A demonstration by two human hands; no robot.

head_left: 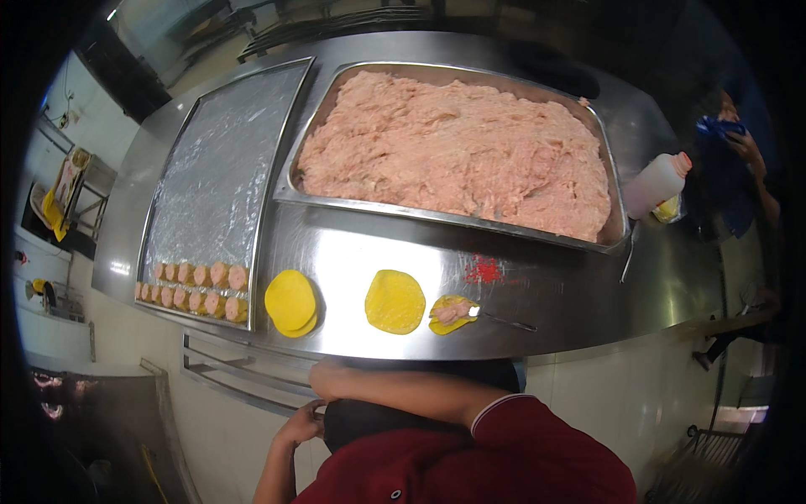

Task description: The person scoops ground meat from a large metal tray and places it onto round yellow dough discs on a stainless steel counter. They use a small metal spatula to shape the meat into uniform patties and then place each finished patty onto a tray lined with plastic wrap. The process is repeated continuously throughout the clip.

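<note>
- Head view, progress: judged early, as the deep steel pan (369, 207) at the far side of the counter (344, 252) holds plenty of pink minced meat (453, 151).
- Film-lined tray (214, 176), on your left: two rows of short yellow-and-pink pieces (200, 275) occupy its near end; the rest is judged left to fill.
- Your hands are both off the counter, below its near edge. The left hand (298, 427) shows fingers loosely curled; the right hand (327, 380) has its fingers hidden. Whether either grasps anything, I cannot tell.
- Yellow wrappers: a stack (290, 300) lies just right of the tray; a single wrapper (395, 302) lies flat and unfilled beyond it.
- One partly covered wrapper (442, 328), rightmost, bears a meat portion (452, 312), with a thin-handled tool (510, 323) against it; judged begun, unfinished.
- Red bits (483, 270) lie in a loose patch just beyond that portion.
- Room: pale floor (588, 403), metal frame (243, 370) below the counter's left; another person's hand (743, 144) at right, beside a blue object (718, 126).
- Surface: shiny steel, strong glare at middle; a red-capped bottle (659, 182) stands right of the pan.
</note>
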